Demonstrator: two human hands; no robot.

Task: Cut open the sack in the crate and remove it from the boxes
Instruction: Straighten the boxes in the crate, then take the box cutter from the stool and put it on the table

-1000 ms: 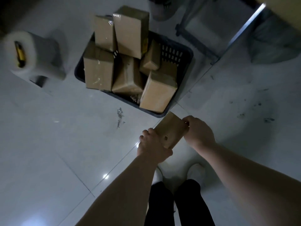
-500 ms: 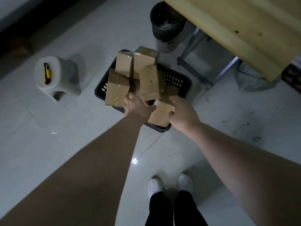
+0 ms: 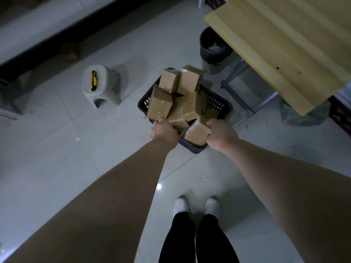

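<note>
Dark crate (image 3: 193, 148) on tiled floor (image 3: 79, 149), piled with taped cardboard boxes (image 3: 188, 80). Both arms reach down to its near side. Right hand (image 3: 221, 135) grips nearest box (image 3: 196, 134) at the crate's near corner: fingers (image 3: 210, 122) curled over its far right edge, thumb on the near edge. The box is tilted, resting against the rim. Left hand (image 3: 164, 130) sits at the crate's near-left rim, touching the boxes there. Its fingers are curled away and hidden behind the hand, so cannot tell what they hold. Sack not made out in the dim crate.

Yellow utility knife (image 3: 93, 81) lies on grey stool (image 3: 102, 86), left of the crate and well apart from both hands. Black bin (image 3: 214, 52) stands behind the crate, wooden desk (image 3: 284, 44) at upper right.
</note>
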